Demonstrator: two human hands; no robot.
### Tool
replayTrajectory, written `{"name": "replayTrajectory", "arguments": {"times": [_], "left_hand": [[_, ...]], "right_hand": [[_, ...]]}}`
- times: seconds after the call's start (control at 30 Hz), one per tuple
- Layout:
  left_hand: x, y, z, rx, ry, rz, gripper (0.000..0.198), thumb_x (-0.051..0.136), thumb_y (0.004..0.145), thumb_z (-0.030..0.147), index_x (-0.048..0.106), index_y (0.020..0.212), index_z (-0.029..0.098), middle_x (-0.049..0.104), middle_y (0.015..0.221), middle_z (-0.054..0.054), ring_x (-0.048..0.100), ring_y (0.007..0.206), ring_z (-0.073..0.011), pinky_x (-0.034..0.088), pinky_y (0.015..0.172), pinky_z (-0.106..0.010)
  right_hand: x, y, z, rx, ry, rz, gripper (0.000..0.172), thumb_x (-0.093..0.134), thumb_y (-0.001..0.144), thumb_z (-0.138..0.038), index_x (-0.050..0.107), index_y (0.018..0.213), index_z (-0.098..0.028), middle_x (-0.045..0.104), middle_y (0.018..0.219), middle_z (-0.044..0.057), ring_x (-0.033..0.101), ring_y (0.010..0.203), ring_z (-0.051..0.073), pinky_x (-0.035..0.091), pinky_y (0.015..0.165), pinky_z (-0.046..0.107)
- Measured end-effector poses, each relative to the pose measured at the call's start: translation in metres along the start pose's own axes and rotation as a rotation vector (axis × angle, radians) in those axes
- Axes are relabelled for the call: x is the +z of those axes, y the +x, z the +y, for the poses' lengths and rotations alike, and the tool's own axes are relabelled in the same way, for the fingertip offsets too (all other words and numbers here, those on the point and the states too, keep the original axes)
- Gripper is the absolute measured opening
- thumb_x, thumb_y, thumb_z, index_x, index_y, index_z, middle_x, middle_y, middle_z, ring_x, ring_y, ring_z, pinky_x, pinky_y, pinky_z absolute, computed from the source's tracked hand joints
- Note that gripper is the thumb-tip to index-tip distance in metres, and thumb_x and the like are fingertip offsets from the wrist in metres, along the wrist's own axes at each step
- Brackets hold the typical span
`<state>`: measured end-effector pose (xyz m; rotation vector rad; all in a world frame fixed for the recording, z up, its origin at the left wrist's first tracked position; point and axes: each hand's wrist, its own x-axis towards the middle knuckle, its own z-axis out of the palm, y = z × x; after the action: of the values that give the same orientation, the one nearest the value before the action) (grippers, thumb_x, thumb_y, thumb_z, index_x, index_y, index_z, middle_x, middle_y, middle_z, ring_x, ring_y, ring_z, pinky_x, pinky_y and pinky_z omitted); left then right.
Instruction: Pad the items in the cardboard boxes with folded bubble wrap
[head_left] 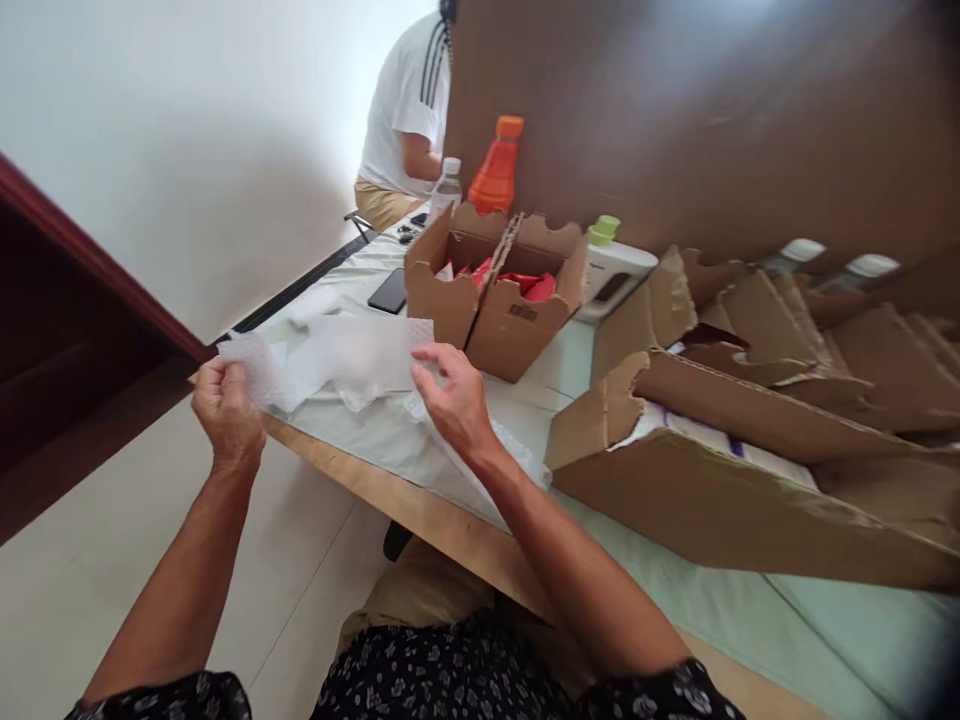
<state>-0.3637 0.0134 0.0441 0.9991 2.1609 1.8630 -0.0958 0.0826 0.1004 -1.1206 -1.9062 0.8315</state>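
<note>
My left hand [229,405] is closed around one end of a bubble wrap sheet [259,368] at the left edge of the table. More bubble wrap [356,350] stretches from there toward my right hand [454,395]. The thumb and index finger of that hand are apart beside the wrap's right end, with no firm hold visible. Beneath and around lie other translucent pieces, one of them a bubble wrap piece [525,450] partly hidden by my right forearm.
Two cardboard boxes [517,325] with red packets stand beyond my right hand, near a phone [388,290]. Larger cardboard bins [697,500] fill the right side. An orange bottle [496,170] and a white jug [619,275] stand behind. A person in white [405,120] sits at the far end.
</note>
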Motion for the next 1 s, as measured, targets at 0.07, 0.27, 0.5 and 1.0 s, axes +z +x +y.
{"name": "replayTrajectory", "arguments": {"times": [0.07,0.27,0.5,1.0], "left_hand": [[0.011,-0.008,0.007,0.040,0.111,-0.027,0.011,0.048,0.091,0.029,0.054,0.094,0.020,0.057,0.090,-0.001,0.056,0.098,-0.0209,0.046,0.099,-0.036],[0.045,-0.027,0.025,0.182,0.396,-0.580,0.037,0.075,0.067,0.038,0.072,0.101,0.024,0.071,0.090,-0.003,0.065,0.092,-0.0326,0.051,0.099,-0.053],[0.057,-0.146,0.079,0.798,0.226,-0.513,0.046,0.066,0.093,0.038,0.060,0.137,0.048,0.073,0.123,0.000,0.069,0.112,-0.0335,0.055,0.103,-0.060],[0.112,-0.352,0.153,1.152,0.045,-1.237,0.030,0.054,0.097,0.011,0.067,0.123,0.015,0.067,0.138,-0.018,0.058,0.136,-0.0336,0.051,0.113,-0.057]], "right_hand": [[-0.036,-0.052,-0.005,-0.216,0.077,0.102,0.016,0.063,0.094,-0.024,0.073,0.107,-0.022,0.075,0.117,0.006,0.068,0.110,0.020,0.055,0.098,0.036],[-0.157,-0.216,0.036,0.021,-0.060,0.351,0.010,0.070,0.091,-0.021,0.076,0.098,-0.026,0.077,0.098,0.003,0.073,0.093,0.016,0.058,0.081,0.025],[-0.242,-0.301,0.110,0.464,-0.081,0.626,0.024,0.069,0.085,-0.043,0.078,0.090,-0.020,0.079,0.090,0.008,0.073,0.082,0.022,0.059,0.073,0.033],[-0.229,-0.327,0.128,0.106,-0.755,0.410,0.022,0.056,0.100,-0.025,0.074,0.112,-0.020,0.071,0.134,0.013,0.064,0.124,0.031,0.052,0.101,0.048]]}}
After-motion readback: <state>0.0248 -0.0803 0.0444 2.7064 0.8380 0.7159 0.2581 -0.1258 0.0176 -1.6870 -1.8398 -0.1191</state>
